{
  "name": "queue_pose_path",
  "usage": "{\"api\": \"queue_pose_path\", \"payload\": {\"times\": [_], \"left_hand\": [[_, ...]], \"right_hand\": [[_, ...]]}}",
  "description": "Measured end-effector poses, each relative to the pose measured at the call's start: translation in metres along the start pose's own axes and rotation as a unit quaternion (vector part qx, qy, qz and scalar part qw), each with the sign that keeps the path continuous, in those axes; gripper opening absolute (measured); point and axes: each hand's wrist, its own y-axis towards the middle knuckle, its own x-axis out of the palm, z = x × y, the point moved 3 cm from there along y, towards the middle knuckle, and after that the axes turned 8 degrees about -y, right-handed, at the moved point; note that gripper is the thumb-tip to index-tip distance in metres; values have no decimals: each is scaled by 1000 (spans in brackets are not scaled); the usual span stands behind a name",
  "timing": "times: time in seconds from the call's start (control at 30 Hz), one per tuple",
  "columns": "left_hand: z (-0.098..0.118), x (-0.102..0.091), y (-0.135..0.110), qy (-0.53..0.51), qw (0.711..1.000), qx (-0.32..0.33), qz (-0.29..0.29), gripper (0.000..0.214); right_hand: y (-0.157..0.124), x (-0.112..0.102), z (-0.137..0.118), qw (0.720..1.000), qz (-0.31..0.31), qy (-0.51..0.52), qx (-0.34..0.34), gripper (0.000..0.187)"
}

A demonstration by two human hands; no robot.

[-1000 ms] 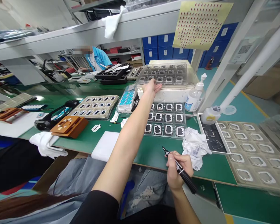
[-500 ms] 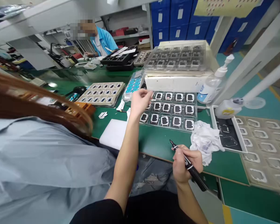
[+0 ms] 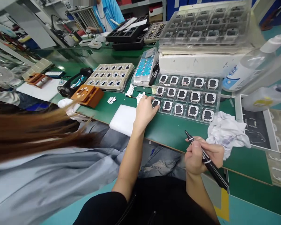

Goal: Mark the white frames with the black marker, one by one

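Note:
My left hand (image 3: 145,113) is at the near left corner of a clear plastic tray (image 3: 182,119). Thumb and fingertips close around the edges of a white watch frame (image 3: 155,103) with a dark centre, which lies in its pocket there. Several similar frames fill the tray in rows. Over the front of the table, my right hand (image 3: 204,154) grips a black marker pen (image 3: 214,175). Its uncapped tip points up and left, apart from the tray. A crumpled white cloth (image 3: 227,132) lies just beyond this hand.
Stacked clear trays (image 3: 206,29) rest on a white box (image 3: 196,64) behind. A pump bottle (image 3: 245,67) stands at right. Left are a white foam pad (image 3: 123,120), a beige parts tray (image 3: 110,75) and an orange block (image 3: 89,95). A person in grey sits close at my left.
My left hand has come down from above the tray's back left to the near left frame. My right hand still holds the marker. The camera view has tilted down and moved closer.

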Motion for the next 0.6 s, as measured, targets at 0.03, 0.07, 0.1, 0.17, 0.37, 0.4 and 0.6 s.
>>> {"api": "queue_pose_path", "payload": {"times": [0.03, 0.07, 0.1, 0.17, 0.37, 0.4, 0.6], "left_hand": [[1, 0, 2, 14, 1000, 10, -4, 23], [1, 1, 4, 29, 999, 20, -9, 20], [2, 2, 5, 42, 999, 30, -12, 18], [2, 3, 7, 55, 998, 45, -3, 21], [0, 6, -7, -27, 994, 96, 44, 26], [-1, 7, -12, -54, 993, 99, 42, 25], [4, 10, -65, -323, 941, 85, 59, 33]], "right_hand": [[-1, 0, 0, 1000, -1, -2, 4, 39], [-2, 1, 0, 1000, 0, -7, 8, 41], [-2, 1, 1, 1000, 1, -13, 11, 42], [-3, 1, 1, 999, 2, -32, 22, 45], [-3, -1, 3, 997, 0, -64, 47, 48], [-3, -2, 3, 997, 0, -67, 47, 48], [-2, -6, 2, 995, -29, -84, 44, 49]]}}
